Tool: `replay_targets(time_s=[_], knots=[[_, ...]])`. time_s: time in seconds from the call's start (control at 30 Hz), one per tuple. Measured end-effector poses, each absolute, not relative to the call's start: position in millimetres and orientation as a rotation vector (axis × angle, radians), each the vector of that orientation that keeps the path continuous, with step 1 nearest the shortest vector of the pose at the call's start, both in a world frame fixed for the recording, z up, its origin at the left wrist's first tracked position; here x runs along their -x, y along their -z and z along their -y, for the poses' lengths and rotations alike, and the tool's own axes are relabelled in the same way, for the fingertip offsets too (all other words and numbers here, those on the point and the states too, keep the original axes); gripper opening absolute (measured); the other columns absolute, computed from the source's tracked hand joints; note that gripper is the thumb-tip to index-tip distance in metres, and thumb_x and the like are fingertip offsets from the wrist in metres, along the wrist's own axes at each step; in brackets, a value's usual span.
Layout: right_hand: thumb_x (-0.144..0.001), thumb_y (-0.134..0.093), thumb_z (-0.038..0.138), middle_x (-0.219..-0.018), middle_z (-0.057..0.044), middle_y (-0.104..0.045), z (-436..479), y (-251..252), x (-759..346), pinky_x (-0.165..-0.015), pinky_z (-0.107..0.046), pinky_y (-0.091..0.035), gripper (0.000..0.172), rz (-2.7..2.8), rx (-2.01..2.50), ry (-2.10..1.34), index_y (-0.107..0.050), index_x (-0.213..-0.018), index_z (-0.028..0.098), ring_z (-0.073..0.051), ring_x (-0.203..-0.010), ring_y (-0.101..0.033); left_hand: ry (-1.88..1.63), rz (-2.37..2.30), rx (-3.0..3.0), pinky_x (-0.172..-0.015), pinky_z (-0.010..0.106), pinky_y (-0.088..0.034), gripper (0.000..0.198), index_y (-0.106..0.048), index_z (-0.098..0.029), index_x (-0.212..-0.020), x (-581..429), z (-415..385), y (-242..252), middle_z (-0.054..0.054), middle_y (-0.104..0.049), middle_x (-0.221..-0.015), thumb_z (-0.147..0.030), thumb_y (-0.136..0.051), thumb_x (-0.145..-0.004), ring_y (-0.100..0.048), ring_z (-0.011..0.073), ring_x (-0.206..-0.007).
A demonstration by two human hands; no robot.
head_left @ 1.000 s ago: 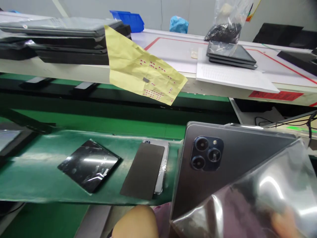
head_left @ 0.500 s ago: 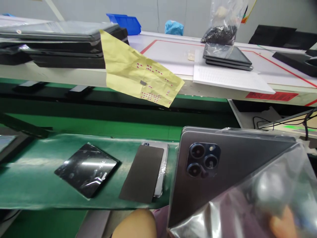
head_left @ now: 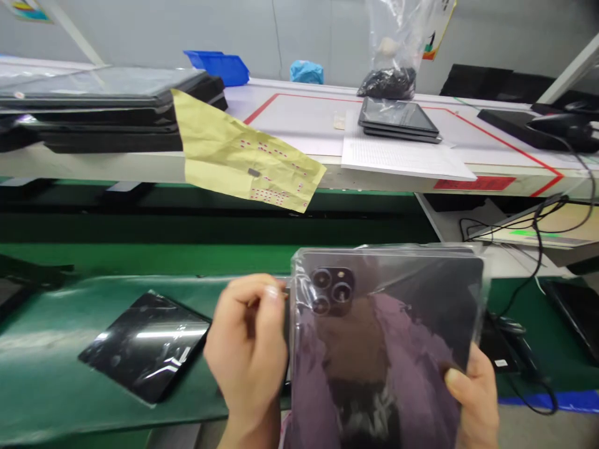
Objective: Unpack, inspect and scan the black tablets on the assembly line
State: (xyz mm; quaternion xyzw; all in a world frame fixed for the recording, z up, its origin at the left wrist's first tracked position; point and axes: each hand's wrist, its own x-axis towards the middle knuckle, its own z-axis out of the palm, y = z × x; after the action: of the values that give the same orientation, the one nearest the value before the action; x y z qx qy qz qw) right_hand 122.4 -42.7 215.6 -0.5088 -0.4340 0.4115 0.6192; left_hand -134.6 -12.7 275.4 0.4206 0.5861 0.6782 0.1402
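1. While both hands grip it, the tablet (head_left: 388, 349) stands tilted up toward the person, low and right of centre. Its back faces out, with the camera cluster (head_left: 330, 289) at the upper left corner.
2. A clear plastic bag (head_left: 482, 274) wraps the tablet closely, and its glossy film carries a purple reflection.
3. The left hand (head_left: 248, 355) is closed, its fingertips pinching the bag's left edge just beside the camera cluster.
4. The right hand (head_left: 475, 399) clasps the lower right corner. Its thumb lies on the film, and its other fingers are hidden behind the tablet.
5. Below and to the left of the hands runs a green belt (head_left: 42, 368). A glossy black panel (head_left: 145, 352) lies flat on it, near the left hand but apart from it.
6. Behind the belt stands a white counter (head_left: 299, 118) marked with red tape lines. A creased yellow sheet (head_left: 224, 149), dotted with small red marks, hangs over its front edge.
7. At the counter's left end sits a tall stack of dark tablets (head_left: 93, 112), touching the yellow sheet's upper corner.
8. Further right, a smaller stack (head_left: 397, 118) rests on a white printed sheet (head_left: 402, 159). A clear sack of black parts (head_left: 388, 81) stands just behind it.
9. A blue bin (head_left: 218, 65) sits at the counter's back edge, and black cables (head_left: 538, 212) trail down at the far right.
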Motion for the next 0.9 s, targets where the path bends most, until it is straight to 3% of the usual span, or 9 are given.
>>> replay_targets(time_s=[0.07,0.13,0.23,0.33,0.4,0.53,0.63,0.8,0.9], knots=[[-0.063,-0.075,0.041,-0.080,-0.008,-0.072,35,-213,-117,-0.057,-0.032,-0.055,0.038,1.028,1.123,-0.980,-0.071,-0.094,0.020,-0.024,-0.064,-0.066,-1.885,-1.498,-1.102,-0.058,0.027,-0.052,0.034,-0.062,-0.022,-0.093,139,4,-270,0.004,-0.067,-0.090,-0.053,-0.054,-0.084,-0.063,0.0171,-0.072],[-0.067,-0.073,0.046,-0.072,-0.005,-0.070,28,-207,-117,-0.054,-0.031,-0.053,0.034,1.131,1.097,-0.949,-0.072,-0.088,0.020,-0.021,-0.058,-0.063,-1.667,-1.378,-1.163,-0.050,0.028,-0.052,0.048,-0.065,-0.020,-0.090,138,7,-255,0.006,-0.070,-0.083,-0.065,-0.059,-0.074,-0.064,0.0201,-0.065],[-0.071,-0.072,0.042,-0.058,-0.002,-0.065,20,-205,-118,-0.053,-0.030,-0.053,0.025,1.454,1.048,-0.826,-0.072,-0.084,0.020,-0.019,-0.052,-0.059,-1.550,-1.530,-1.291,-0.048,0.028,-0.053,0.042,-0.066,-0.018,-0.076,129,23,-226,0.004,-0.069,-0.065,-0.058,-0.073,-0.065,-0.064,0.0201,-0.055],[-0.083,-0.062,0.031,-0.093,-0.009,-0.072,16,-219,-109,-0.069,-0.036,-0.057,0.040,1.624,0.852,-0.810,-0.060,-0.122,0.024,-0.024,-0.080,-0.068,-1.756,-1.460,-1.284,-0.041,0.027,-0.050,0.038,-0.060,-0.019,-0.061,122,29,-206,0.000,-0.062,-0.051,-0.054,-0.074,-0.067,-0.060,0.0178,-0.045],[-0.090,-0.053,0.028,-0.111,-0.010,-0.069,15,-234,-96,-0.076,-0.040,-0.057,0.048,1.559,0.642,-0.815,-0.044,-0.137,0.029,-0.025,-0.098,-0.067,-1.870,-1.244,-1.280,-0.048,0.031,-0.055,0.037,-0.059,-0.020,-0.063,122,26,-202,0.000,-0.066,-0.056,-0.054,-0.072,-0.069,-0.064,0.0196,-0.052],[-0.094,-0.049,0.027,-0.090,-0.004,-0.073,10,-253,-73,-0.066,-0.034,-0.059,0.028,1.451,0.389,-0.763,-0.058,-0.121,0.029,-0.019,-0.081,-0.070,-2.015,-0.945,-1.293,-0.068,0.032,-0.057,0.021,-0.065,-0.023,-0.080,125,23,-205,0.000,-0.072,-0.076,-0.044,-0.067,-0.079,-0.068,0.0179,-0.070],[-0.093,-0.052,0.027,-0.086,-0.004,-0.074,8,-253,-70,-0.063,-0.034,-0.059,0.024,1.435,0.390,-0.708,-0.062,-0.115,0.027,-0.020,-0.077,-0.071,-1.968,-1.000,-1.273,-0.075,0.030,-0.054,0.015,-0.066,-0.023,-0.084,122,29,-210,-0.001,-0.072,-0.081,-0.037,-0.069,-0.079,-0.067,0.0161,-0.075],[-0.085,-0.064,0.015,-0.086,-0.002,-0.075,7,-244,-79,-0.059,-0.034,-0.059,0.031,1.464,0.402,-0.681,-0.063,-0.113,0.028,-0.021,-0.073,-0.072,-1.991,-0.874,-1.494,-0.067,0.032,-0.055,0.014,-0.065,-0.026,-0.092,123,26,-204,0.000,-0.072,-0.081,-0.037,-0.062,-0.085,-0.066,0.0175,-0.072],[-0.079,-0.068,0.006,-0.086,-0.002,-0.075,5,-240,-81,-0.059,-0.032,-0.059,0.040,1.504,0.366,-0.693,-0.063,-0.113,0.027,-0.021,-0.074,-0.072,-1.961,-0.875,-1.739,-0.062,0.032,-0.057,0.012,-0.061,-0.027,-0.095,135,13,-194,0.000,-0.072,-0.079,-0.028,-0.065,-0.083,-0.066,0.0172,-0.066]])
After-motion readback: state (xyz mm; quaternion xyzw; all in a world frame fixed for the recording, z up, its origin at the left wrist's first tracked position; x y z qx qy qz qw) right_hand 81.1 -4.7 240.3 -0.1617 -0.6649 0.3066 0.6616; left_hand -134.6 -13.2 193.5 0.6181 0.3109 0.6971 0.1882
